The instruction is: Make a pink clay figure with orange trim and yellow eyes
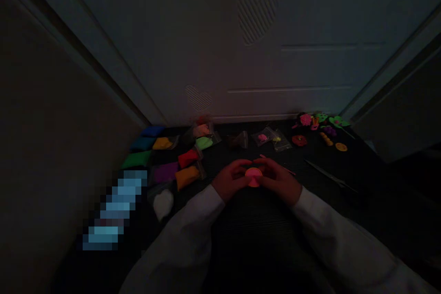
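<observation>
A round pink clay disc (253,173) with a thin yellow-orange rim glows in the dim light at the middle of the dark table. My left hand (230,179) curls round its left side, with the thumb on the disc. From the right, my right hand (280,181) closes on the same disc, its thumb also pressing on the face. The fingertips of both hands nearly meet behind it. A thin pink stick (291,172) lies partly hidden behind my right hand.
Scissors (327,174) lie to the right. Shaped clay pieces, among them a pink flower (305,120), sit at the back right. Several bags of coloured clay, including an orange one (187,177) and a white one (163,204), spread leftward. A pixelated bright panel (119,204) is at left.
</observation>
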Tool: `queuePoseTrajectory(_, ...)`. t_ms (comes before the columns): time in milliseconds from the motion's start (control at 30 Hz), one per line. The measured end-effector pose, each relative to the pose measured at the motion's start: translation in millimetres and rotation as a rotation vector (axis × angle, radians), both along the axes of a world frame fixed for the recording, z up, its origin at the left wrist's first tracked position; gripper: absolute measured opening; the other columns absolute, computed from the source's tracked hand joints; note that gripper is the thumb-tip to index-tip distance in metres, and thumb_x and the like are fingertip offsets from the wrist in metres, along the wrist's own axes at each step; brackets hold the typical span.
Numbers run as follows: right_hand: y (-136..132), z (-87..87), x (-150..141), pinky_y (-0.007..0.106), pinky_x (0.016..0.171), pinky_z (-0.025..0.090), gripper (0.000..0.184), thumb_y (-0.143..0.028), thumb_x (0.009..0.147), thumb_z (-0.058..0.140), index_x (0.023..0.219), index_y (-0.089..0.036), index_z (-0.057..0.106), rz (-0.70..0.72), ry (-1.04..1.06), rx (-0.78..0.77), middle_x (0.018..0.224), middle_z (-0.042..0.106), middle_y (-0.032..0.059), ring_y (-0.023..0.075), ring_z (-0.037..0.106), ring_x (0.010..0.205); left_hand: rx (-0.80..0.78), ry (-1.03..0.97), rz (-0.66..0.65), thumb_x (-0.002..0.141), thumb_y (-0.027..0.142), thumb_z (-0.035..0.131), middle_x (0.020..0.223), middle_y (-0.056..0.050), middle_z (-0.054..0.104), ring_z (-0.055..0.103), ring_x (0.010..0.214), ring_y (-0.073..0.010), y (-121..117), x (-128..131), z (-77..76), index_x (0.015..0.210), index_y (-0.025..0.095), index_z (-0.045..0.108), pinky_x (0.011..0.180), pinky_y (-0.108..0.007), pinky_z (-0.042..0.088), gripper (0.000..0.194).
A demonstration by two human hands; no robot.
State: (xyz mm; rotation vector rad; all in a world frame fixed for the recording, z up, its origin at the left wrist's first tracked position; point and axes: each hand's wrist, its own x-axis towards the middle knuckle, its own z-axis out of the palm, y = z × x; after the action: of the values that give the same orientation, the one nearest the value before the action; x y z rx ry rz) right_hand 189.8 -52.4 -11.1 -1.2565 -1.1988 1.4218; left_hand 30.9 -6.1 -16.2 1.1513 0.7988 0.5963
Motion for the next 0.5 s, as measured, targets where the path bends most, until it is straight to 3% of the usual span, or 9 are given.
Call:
queuePoseTrajectory(267, -1.0, 5.2, -1.5, 0.03, 0.074, 0.041, 0.04, -0.025, 0.066, 0.06, 0.102, -0.021, 0.045, 0.007, 0.018, -0.029, 0.084, 0.055, -0.0001, 0.0126, 0.055, 0.077, -0.12, -0.018, 0.004, 0.06, 0.02, 0.066, 0.085, -0.004, 0.061, 0.059, 0.073, -0.0144, -0.6, 0.1, 2.1, 0.106, 0.015, 0.046, 0.07, -0.03, 0.044, 0.051)
queuePoseTrajectory(500, -1.2, 5.3, -0.4, 0.028, 0.071, 0.041, 0.039, -0.024, 0.066, 0.059, 0.103, -0.021, 0.045, 0.016, 0.009, -0.026, 0.082, 0.056, -0.001, 0.0119, 0.054, 0.075, -0.109, 0.001, 0.014, 0.059, 0.021, 0.068, 0.084, -0.005, 0.062, 0.059, 0.072, -0.0144, -2.1, 0.6, 3.4, 0.105, 0.016, 0.047, 0.069, -0.029, 0.045, 0.051)
